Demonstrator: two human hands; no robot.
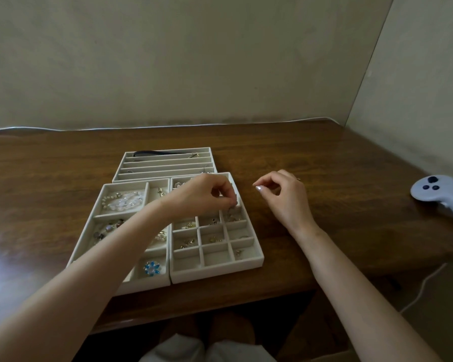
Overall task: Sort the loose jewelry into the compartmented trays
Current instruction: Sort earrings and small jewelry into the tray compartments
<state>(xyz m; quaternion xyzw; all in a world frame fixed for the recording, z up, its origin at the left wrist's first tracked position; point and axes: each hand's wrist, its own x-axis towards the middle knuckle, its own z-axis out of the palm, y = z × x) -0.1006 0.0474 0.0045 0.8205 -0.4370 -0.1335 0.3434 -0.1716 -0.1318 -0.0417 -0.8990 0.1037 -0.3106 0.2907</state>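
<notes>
Jewelry point(232, 204) pinched in the left hand point(202, 195) hangs over the grid tray's point(215, 275) right column. Right hand point(283, 197) curled alongside, contents unclear.

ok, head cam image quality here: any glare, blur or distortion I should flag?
Head view: dim, flat light overall; a white flare washes out the table at the left edge; wide-angle bend curves the table's back edge; forearms nearest the lens are soft; jewelry in the grid tray is too small and soft to identify, as is anything at the left hand fingertips.
</notes>
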